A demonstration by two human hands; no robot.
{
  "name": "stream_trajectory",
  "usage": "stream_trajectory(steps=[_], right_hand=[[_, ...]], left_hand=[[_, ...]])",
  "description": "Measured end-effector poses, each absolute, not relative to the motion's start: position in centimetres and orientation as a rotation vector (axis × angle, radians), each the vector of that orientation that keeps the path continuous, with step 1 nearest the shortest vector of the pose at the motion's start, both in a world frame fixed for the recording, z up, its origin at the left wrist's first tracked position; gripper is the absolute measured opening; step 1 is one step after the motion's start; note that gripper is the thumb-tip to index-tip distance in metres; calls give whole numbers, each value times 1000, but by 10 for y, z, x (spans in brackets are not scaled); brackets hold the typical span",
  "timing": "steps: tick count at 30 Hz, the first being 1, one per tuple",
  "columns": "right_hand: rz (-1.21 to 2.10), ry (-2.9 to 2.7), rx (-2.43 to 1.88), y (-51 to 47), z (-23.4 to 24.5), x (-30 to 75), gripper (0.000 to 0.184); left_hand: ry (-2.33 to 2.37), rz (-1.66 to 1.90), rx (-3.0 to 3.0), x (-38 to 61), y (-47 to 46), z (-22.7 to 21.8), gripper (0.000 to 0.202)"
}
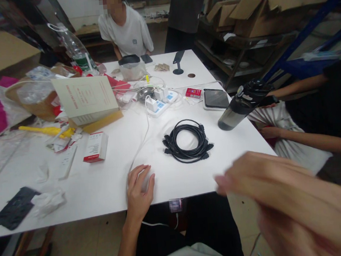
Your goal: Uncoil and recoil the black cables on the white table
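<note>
A coil of black cables [187, 141] with several plugs sticking out lies on the white table in front of me. My left hand [140, 190] rests at the table's near edge, left of the coil, its fingers curved and apart with nothing in them. A white cord [146, 137] runs from the power strip down to beside that hand. Close to the camera at the lower right, my right hand [277, 190] is raised and smeared by motion. Its fingers point left, and whether it grips anything cannot be made out.
A power strip [160, 103] with white plugs sits behind the coil. To the right, a dark bottle [240, 106] leans beside a tablet-like device [215, 99]. A small white-red box [95, 147], a booklet [85, 95] and clutter occupy the left. People sit at the right and far side.
</note>
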State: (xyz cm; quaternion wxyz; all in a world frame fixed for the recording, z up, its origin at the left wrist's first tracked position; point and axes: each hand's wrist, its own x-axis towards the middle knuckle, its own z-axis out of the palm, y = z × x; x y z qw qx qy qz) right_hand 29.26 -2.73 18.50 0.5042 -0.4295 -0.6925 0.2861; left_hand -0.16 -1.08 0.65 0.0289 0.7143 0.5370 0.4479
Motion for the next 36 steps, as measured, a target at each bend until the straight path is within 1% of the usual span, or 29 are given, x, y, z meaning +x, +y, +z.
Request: stream_trajectory(steps=[3, 6, 7, 10, 13, 17, 20, 22, 25, 28, 32, 36], right_hand=[[269, -2154, -1040, 36, 135, 284, 36], [140, -2413, -1204, 74, 73, 282, 69], [123, -2477, -1245, 79, 56, 282, 73], [53, -2589, -1322, 82, 25, 284, 65], [-53, -2587, -1332, 80, 15, 286, 60], [-171, -2574, -1289, 86, 10, 288, 59], [-202, -2558, -1304, 95, 11, 288, 57], [-147, -2528, -1315, 100, 13, 288, 54], [20, -2423, -1311, 104, 16, 289, 48], [95, -2289, -1341, 107, 23, 292, 47], [136, -2060, -1426, 115, 50, 301, 47], [231, -1685, -1365, 111, 108, 307, 46]], left_hand=[[1624, 1400, 2203, -2, -13, 7, 40], [1603, 1406, 2202, -2, -16, 6, 39], [1603, 1403, 2203, -3, -16, 6, 38], [1611, 1386, 2205, -3, -17, 4, 36], [1607, 1385, 2204, -3, -17, 4, 36], [1604, 1395, 2209, -3, -17, 4, 33], [1596, 1401, 2211, -3, -18, 4, 32], [1578, 1410, 2212, -4, -19, 4, 31], [1536, 1434, 2203, -4, -22, 5, 30], [1511, 1451, 2166, -3, -27, 6, 28], [1505, 1458, 2125, -2, -32, 7, 26], [1495, 1460, 2105, -2, -32, 7, 22]])
